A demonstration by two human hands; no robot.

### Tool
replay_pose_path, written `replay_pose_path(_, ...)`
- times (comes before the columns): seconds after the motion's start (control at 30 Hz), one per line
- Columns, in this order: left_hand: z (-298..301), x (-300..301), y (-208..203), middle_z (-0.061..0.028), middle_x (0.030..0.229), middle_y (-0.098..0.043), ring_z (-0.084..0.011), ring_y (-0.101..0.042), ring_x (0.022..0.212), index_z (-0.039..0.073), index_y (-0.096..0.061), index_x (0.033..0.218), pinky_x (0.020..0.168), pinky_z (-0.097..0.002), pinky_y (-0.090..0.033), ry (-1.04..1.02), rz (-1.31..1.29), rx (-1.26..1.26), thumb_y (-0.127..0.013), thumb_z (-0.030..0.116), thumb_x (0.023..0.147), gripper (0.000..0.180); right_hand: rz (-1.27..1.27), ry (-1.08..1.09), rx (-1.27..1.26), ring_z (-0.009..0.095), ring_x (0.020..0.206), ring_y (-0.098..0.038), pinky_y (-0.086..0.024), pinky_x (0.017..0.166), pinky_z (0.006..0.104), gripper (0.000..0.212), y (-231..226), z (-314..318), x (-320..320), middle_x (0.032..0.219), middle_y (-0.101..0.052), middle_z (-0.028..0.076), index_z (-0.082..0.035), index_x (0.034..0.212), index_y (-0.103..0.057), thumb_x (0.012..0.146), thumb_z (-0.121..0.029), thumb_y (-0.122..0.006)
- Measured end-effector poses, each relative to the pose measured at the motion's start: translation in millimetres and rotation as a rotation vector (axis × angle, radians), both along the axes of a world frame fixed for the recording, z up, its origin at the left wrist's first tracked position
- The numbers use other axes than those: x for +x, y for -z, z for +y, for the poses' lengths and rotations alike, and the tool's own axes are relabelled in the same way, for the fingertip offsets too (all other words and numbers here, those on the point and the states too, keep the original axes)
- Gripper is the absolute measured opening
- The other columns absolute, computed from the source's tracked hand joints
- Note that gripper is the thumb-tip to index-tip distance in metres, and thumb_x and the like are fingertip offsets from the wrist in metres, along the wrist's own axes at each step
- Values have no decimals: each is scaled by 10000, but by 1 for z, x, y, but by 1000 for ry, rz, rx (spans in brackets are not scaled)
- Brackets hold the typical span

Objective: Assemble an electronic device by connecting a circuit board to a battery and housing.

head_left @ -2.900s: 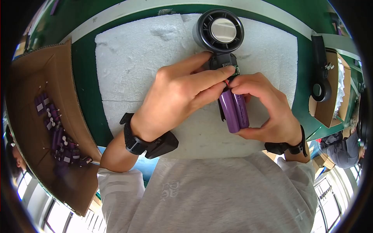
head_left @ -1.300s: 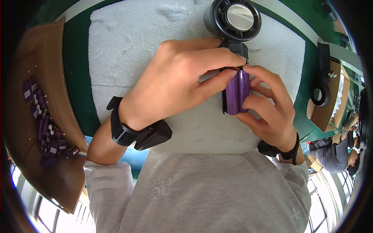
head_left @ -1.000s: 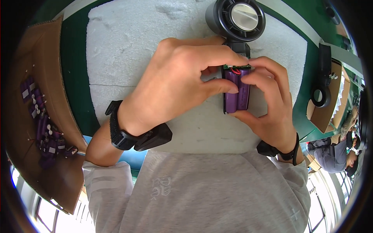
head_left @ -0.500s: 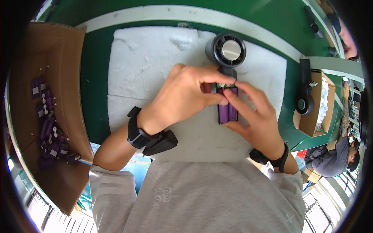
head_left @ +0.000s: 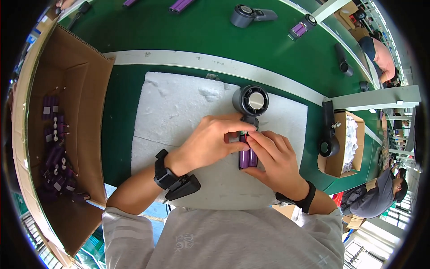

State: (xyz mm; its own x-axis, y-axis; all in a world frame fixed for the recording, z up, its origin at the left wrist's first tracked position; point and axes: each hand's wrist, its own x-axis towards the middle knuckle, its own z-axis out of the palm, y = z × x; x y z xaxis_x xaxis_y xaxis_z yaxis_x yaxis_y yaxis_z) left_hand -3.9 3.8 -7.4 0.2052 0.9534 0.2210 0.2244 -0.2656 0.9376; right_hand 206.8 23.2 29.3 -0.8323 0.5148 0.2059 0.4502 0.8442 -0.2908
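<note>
A dark grey handheld fan (head_left: 238, 104) lies on a white foam sheet (head_left: 150, 107), its round head pointing away from me. Its handle is uncovered, showing a purple battery pack (head_left: 244, 159) and a bit of green circuit board with a red wire. My left hand (head_left: 208, 142) closes from the left, thumb and forefinger about the board end of the handle. From the right, my right hand (head_left: 278, 163) has its fingertips at the wire by the board and its thumb against the handle's lower end. The fingers hide most of the wire's end.
A deep cardboard box (head_left: 85, 116) at left holds several purple battery packs (head_left: 56, 154). At right is a smaller box (head_left: 333, 163) with white pieces, a dark fan (head_left: 328, 145) beside it. Beyond a white rail (head_left: 215, 62), more fans (head_left: 242, 17) lie on the green bench. Other people are at right.
My view has tilted up, bringing more of the far bench into sight. Both hands stay at the fan's handle, with only slight finger movement.
</note>
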Motion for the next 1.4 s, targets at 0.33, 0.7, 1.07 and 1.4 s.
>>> replay_pose_path(0.33,-3,-3,-14,-119,1291,-569,-170,-661,816,106,-589,1243,690,-282,-561,-78,11,-169,-723,-24,764,514,31,316,29,328,1179,-529,-448,962,386,683,8,93,-6,1341,-520,141,-8,1269,-534,665,-193,-792)
replay_pose_path(0.7,0,0,-7,-136,1217,-604,-202,-680,787,41,-622,1132,670,-287,-577,-60,-11,-148,-692,2,799,343,105,432,171,352,1136,-535,-447,955,383,521,-15,140,-9,1342,-496,141,-22,1271,-519,824,-223,-696)
replay_pose_path(1.07,1,2,-8,-122,1132,-631,-207,-672,781,41,-659,1034,639,-275,-560,-69,42,-102,-685,5,813,226,-156,784,52,362,898,-601,-485,794,401,476,-32,89,123,1043,-638,203,0,1234,-538,820,-178,-691)
replay_pose_path(1.4,3,-1,4,-87,1023,-633,-170,-646,805,29,-650,1021,664,-264,-542,-58,4,-76,-653,-32,818,212,-421,912,138,430,1001,-586,-480,817,472,481,4,130,145,1069,-629,258,-26,1272,-506,825,-143,-636)
